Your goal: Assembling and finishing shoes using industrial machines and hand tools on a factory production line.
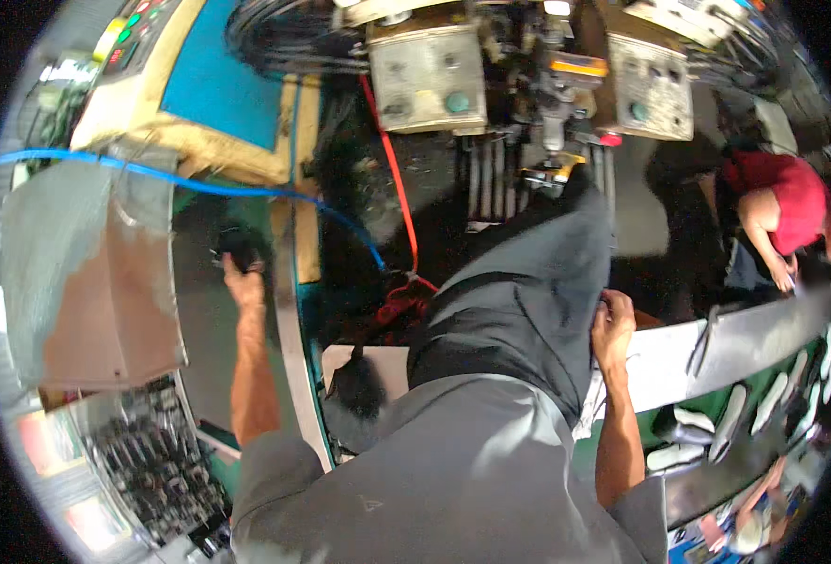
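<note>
So your left hand [244,286] is way out to the left with its fingertips at the near edge of a dark object [237,244], which sits by the grey-green bench surface [211,324]. It's too dark and smeary there to say what the thing is, or whether you've really got hold of it or are just touching it, but the fingers look partly curled. Your right hand [613,327] is loosely bent beside your right trouser leg [552,273]; I can't spot anything in it, though the palm's hidden, so can't tell for sure. If handling that piece is the step, I'd get thumb and fingers on opposite sides before putting any weight on it, and turn toward it, because a one-handed stretch seems like an easy way to fumble. Your right hand could help steady it. Watch the blue hose [209,188] too, which crosses just beyond. Surface-wise, the bench is a narrow strip between a worn grey-and-brown metal housing [133,291] on the left and a pale edge on the right. Far side has two button boxes [430,80]; off right, a co-worker in red [782,197] bends near a line of pale soles [730,411].
</note>
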Action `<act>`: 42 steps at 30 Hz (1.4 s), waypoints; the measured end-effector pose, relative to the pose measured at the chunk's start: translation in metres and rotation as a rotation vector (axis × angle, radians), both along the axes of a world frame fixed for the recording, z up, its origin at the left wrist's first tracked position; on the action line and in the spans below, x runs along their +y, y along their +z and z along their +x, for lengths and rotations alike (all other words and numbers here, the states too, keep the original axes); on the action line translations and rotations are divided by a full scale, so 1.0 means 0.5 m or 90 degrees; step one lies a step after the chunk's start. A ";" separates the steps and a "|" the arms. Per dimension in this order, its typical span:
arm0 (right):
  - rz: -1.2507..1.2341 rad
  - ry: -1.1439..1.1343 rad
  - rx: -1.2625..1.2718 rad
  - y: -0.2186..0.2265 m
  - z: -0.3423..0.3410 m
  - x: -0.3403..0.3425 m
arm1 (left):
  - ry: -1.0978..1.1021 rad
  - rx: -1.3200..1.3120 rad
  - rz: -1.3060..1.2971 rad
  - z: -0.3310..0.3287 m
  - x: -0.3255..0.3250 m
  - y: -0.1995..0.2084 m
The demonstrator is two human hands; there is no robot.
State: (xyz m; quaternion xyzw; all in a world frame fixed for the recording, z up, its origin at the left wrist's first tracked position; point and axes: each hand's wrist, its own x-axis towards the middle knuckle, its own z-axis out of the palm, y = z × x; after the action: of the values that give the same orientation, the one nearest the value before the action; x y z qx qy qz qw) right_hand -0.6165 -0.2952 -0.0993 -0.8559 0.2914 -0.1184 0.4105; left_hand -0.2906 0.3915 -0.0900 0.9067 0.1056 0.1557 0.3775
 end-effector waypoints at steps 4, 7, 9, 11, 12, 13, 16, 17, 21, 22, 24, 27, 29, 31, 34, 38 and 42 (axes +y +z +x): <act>-0.152 -0.055 0.005 -0.024 -0.033 0.019 | -0.157 0.190 0.068 0.107 -0.199 0.057; -0.016 -0.095 0.042 -0.014 -0.002 0.068 | -0.383 0.270 -0.315 0.118 -0.326 0.000; 0.082 -0.214 0.033 0.002 -0.045 0.082 | -0.466 0.310 -0.313 0.006 -0.573 0.092; 0.058 -0.292 0.053 -0.015 -0.133 0.091 | -0.704 0.315 -0.363 -0.117 -0.933 0.231; 0.043 -0.313 0.081 -0.025 -0.185 0.084 | -0.814 0.298 -0.480 -0.180 -1.022 0.282; 0.074 -0.367 0.064 -0.034 -0.245 0.079 | -0.957 0.305 -0.647 -0.233 -1.099 0.336; -0.034 -0.544 0.142 -0.025 -0.425 0.105 | -1.227 0.287 -0.947 -0.387 -1.200 0.535; -0.034 -0.593 0.095 -0.041 -0.460 0.106 | -1.138 0.345 -1.079 -0.443 -1.188 0.606; -0.109 -0.808 0.174 -0.095 -0.723 0.158 | -1.322 0.772 -1.016 -0.492 -1.225 0.695; -0.084 -0.808 0.172 -0.092 -0.744 0.141 | -1.300 0.781 -0.993 -0.507 -1.217 0.709; -0.027 -0.911 0.190 -0.089 -0.819 0.140 | -1.275 0.848 -0.971 -0.549 -1.232 0.693; -0.054 -0.943 0.260 -0.102 -0.862 0.047 | -1.248 0.791 -0.960 -0.576 -1.248 0.680; -0.058 -1.009 0.274 -0.105 -0.933 -0.007 | -1.343 0.849 -0.979 -0.591 -1.282 0.654; -0.077 -1.012 0.253 -0.103 -0.986 -0.082 | -1.271 0.869 -0.867 -0.612 -1.278 0.679; -0.010 -1.031 0.281 -0.091 -0.984 -0.241 | -1.208 0.849 -0.726 -0.621 -1.283 0.705; 0.093 -1.018 0.246 -0.109 -1.029 -0.392 | -1.258 0.718 -0.758 -0.629 -1.306 0.612; 0.106 -1.041 0.284 -0.121 -1.211 -0.445 | -1.303 0.623 -0.879 -0.600 -1.326 0.416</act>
State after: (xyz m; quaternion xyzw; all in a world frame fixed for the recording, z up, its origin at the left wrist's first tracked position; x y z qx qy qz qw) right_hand -1.2223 -0.5178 -0.1596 -0.3466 0.8998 -0.1843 0.1904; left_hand -0.5907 -0.2715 0.1181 0.1623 -0.4393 -0.6225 0.6271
